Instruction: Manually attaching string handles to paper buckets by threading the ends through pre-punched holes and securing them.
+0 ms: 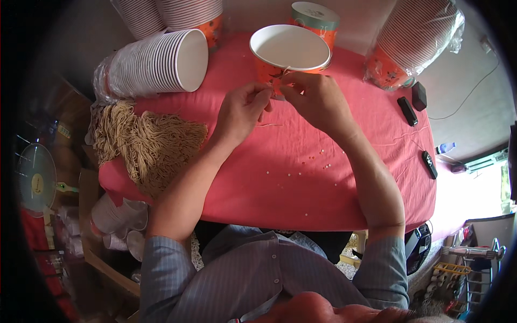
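A large paper bucket [265,70], white inside and orange with dark figures outside, stands upright at the far middle of the table. Both my hands are at its near side. My left hand [245,110] pinches thumb against forefinger just below the bucket; what lies between the fingertips is too small to make out. Close beside it, my right hand [318,99] is closed with bent fingers on a thin tan string [287,69], which shows at the bucket's near rim. To the left of my left forearm lies a thick bundle of tan strings [156,142].
Nested white cups [188,62] lie wrapped at the left, and another wrapped stack [409,43] stands far right. A green-topped tub [315,16] is behind the bucket. Small pale bits [326,167] dot the red tablecloth [247,194]. A black remote [429,164] lies near the right edge.
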`<state>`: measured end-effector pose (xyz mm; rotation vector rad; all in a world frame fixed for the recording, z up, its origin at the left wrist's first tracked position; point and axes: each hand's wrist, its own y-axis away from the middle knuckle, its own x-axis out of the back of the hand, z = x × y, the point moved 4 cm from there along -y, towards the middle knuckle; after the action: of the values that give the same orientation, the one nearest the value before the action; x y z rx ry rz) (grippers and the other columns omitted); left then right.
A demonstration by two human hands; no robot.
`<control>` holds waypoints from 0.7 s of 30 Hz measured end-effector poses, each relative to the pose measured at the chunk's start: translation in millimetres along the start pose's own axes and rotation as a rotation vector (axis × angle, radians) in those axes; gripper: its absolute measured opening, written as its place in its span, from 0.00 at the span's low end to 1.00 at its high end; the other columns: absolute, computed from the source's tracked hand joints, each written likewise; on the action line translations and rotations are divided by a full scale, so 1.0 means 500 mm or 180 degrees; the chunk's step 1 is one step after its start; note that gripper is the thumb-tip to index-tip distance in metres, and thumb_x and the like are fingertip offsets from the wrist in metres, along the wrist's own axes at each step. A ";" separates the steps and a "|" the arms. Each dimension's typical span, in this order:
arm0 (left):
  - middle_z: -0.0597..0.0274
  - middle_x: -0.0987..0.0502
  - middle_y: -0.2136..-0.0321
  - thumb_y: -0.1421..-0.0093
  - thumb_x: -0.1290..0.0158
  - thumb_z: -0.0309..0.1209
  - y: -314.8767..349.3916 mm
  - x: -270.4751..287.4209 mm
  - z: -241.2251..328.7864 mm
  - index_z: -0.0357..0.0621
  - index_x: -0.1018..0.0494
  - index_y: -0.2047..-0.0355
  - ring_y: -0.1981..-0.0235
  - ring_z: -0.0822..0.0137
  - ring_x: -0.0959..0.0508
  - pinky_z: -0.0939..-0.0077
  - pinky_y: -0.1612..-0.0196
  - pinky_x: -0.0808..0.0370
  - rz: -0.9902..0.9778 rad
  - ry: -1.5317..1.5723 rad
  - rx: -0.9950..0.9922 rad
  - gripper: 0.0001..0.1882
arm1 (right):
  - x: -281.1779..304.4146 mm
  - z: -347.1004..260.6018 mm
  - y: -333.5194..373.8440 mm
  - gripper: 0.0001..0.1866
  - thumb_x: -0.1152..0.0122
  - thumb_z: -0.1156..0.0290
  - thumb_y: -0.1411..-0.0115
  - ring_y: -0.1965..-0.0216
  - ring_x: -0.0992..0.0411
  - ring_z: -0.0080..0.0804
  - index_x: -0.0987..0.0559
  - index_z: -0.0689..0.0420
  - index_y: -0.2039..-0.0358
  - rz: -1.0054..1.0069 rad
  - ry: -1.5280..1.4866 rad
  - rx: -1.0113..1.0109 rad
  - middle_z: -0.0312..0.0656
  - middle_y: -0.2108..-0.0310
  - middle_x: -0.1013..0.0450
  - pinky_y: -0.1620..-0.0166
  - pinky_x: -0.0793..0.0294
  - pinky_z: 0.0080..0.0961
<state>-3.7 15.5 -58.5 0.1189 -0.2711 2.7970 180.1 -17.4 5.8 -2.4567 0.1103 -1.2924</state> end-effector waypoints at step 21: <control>0.66 0.18 0.72 0.24 0.45 0.32 -0.003 0.005 -0.016 0.34 0.19 0.52 0.77 0.79 0.25 0.78 0.74 0.27 -0.0007 0.0092 0.0114 0.13 | -0.009 -0.016 0.006 0.06 0.32 0.68 0.33 0.66 0.15 0.43 0.13 0.50 0.57 0.0549 0.0274 0.0776 0.36 0.64 0.14 0.65 0.15 0.39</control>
<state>-6.1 19.2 -65.6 0.0869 -0.2138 2.7998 171.6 -21.5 5.2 -2.1384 0.1720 -1.2566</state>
